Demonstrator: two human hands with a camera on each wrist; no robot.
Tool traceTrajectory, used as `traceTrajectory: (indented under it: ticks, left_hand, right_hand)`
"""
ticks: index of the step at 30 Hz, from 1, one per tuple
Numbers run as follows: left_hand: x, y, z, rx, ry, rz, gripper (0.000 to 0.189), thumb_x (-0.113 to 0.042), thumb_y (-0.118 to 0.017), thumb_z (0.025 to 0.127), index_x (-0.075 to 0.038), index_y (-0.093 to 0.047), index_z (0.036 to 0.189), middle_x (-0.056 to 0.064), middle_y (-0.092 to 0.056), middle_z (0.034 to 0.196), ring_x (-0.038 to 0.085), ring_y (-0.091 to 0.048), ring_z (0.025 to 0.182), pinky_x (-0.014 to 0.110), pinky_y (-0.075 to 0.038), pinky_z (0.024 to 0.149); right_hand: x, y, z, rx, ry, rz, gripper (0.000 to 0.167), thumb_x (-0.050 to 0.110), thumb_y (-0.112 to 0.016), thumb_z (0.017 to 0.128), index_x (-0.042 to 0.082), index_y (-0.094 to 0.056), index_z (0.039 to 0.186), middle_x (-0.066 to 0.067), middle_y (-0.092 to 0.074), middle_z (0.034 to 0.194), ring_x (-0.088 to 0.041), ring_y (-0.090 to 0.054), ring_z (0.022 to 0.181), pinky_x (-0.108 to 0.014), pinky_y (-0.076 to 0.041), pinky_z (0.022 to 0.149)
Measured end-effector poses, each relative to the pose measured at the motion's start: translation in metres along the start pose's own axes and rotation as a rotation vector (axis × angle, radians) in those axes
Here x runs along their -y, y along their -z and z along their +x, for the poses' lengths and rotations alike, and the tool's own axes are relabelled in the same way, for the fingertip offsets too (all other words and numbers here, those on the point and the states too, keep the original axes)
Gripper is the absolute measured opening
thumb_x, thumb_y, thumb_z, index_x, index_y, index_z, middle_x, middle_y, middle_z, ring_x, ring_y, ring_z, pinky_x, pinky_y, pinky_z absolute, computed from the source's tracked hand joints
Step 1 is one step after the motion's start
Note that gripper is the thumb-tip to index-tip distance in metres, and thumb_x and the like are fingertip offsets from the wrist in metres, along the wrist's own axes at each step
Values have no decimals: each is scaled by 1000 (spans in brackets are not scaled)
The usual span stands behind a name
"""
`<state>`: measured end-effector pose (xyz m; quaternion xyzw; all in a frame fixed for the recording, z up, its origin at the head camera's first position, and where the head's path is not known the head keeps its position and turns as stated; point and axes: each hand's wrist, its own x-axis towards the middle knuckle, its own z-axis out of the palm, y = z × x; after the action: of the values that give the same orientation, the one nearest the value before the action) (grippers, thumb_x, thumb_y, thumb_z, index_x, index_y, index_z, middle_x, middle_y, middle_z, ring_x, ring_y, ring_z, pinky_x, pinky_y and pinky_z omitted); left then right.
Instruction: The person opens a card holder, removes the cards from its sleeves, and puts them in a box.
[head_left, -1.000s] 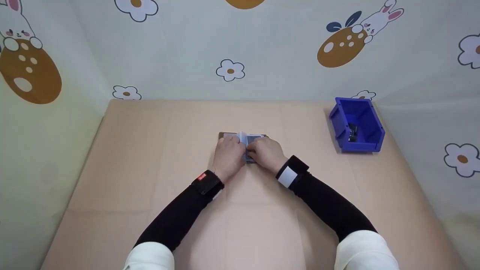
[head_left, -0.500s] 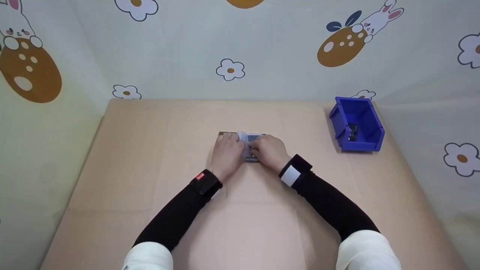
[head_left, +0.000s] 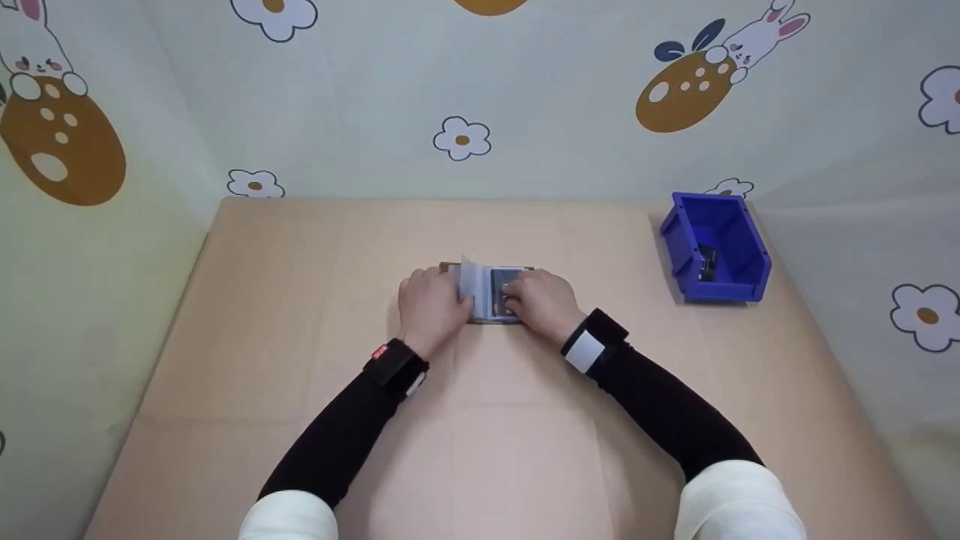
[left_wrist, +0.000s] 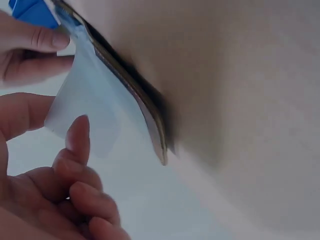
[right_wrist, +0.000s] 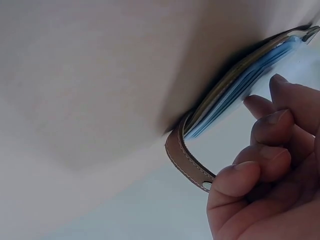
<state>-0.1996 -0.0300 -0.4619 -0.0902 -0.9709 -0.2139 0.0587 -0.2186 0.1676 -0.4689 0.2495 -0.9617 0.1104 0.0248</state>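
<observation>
A card holder [head_left: 484, 322] with a brown cover and clear plastic sleeves lies spread on the table. My left hand [head_left: 433, 307] pinches a clear sleeve [left_wrist: 95, 100] between thumb and finger, and the sleeve stands up at a slant from the left side. A dark card [head_left: 498, 294] shows in the right-hand page. My right hand [head_left: 549, 301] has its fingers curled at that page, thumb and fingertip at the sleeves, covering the right edge. In the right wrist view a brown strap [right_wrist: 187, 162] with a metal snap curves out beneath the right hand [right_wrist: 270, 165], beside the stacked sleeves.
A blue plastic bin [head_left: 716, 247] with a small black object [head_left: 706, 262] inside stands at the table's back right. The table [head_left: 315, 300] has a beige cover, with a patterned curtain [head_left: 360, 97] behind it and along both sides.
My left hand has moved left with the clear sleeve, tipping it away from the right-hand page, so more of the dark card shows. The right hand stays nearly in place, slightly further right.
</observation>
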Motion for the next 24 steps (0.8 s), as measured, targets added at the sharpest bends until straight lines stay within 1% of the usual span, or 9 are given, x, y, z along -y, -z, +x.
traceTrajectory:
  ticks: [2, 4, 5, 8, 11, 15, 18, 24]
  left_hand:
    - [6, 2, 3, 32, 48, -33, 40, -25, -68, 85, -13, -49, 52, 1, -51, 62, 25, -52, 65, 40, -41, 63]
    - [12, 2, 5, 61, 83, -61, 44, -23, -67, 85, -15, -43, 49, -2, -44, 53, 21, -48, 57, 38, -39, 56]
    - [14, 2, 6, 77, 97, -74, 45, -22, -66, 86, -16, -41, 49, -4, -41, 51, 20, -47, 55, 36, -38, 53]
    - [19, 1, 7, 131, 134, -97, 45, -22, -64, 87, -16, -39, 50, -5, -37, 50, 18, -43, 52, 33, -33, 51]
    - [22, -1, 8, 169, 157, -88, 41, -21, -62, 87, -16, -41, 52, -3, -43, 53, 19, -45, 54, 34, -34, 51]
    - [22, -4, 11, 206, 177, -46, 30, -19, -61, 84, -14, -48, 58, 2, -55, 63, 24, -53, 61, 40, -44, 58]
    - [20, -5, 14, 233, 186, -5, 23, -17, -61, 83, -12, -53, 62, 5, -60, 71, 27, -57, 67, 45, -48, 65]
    - [15, -5, 18, 261, 176, 73, 15, -14, -60, 80, -8, -59, 67, 10, -65, 78, 31, -62, 75, 48, -49, 71]
  right_hand:
    - [0, 0, 0, -2, 0, 1, 7, 11, -72, 87, 12, -78, 91, -6, -69, 83, -22, -63, 78, -40, -51, 68]
    - [0, -1, 0, -3, -1, 4, 10, 10, -72, 86, 12, -79, 94, -6, -69, 84, -22, -63, 78, -40, -51, 67]
    - [-1, -1, 0, -3, -3, 5, 12, 10, -71, 86, 12, -79, 94, -6, -69, 84, -21, -63, 78, -40, -51, 67]
    - [-1, -2, 0, -5, -1, 6, 14, 9, -71, 86, 12, -79, 97, -6, -70, 84, -21, -63, 77, -40, -51, 67]
    - [-1, -2, 0, -3, 2, 7, 13, 9, -71, 85, 12, -79, 95, -5, -69, 82, -21, -62, 76, -39, -51, 67]
    - [-2, -2, 0, 5, 3, 10, 12, 10, -72, 86, 11, -79, 96, -5, -70, 84, -21, -63, 78, -39, -51, 68]
    - [-2, -2, 0, 6, 3, 11, 13, 10, -72, 86, 11, -79, 97, -5, -71, 86, -21, -64, 80, -39, -52, 70]
    - [-2, -2, 0, 7, 4, 18, 14, 10, -72, 87, 10, -79, 98, -6, -72, 89, -22, -65, 82, -40, -52, 72]
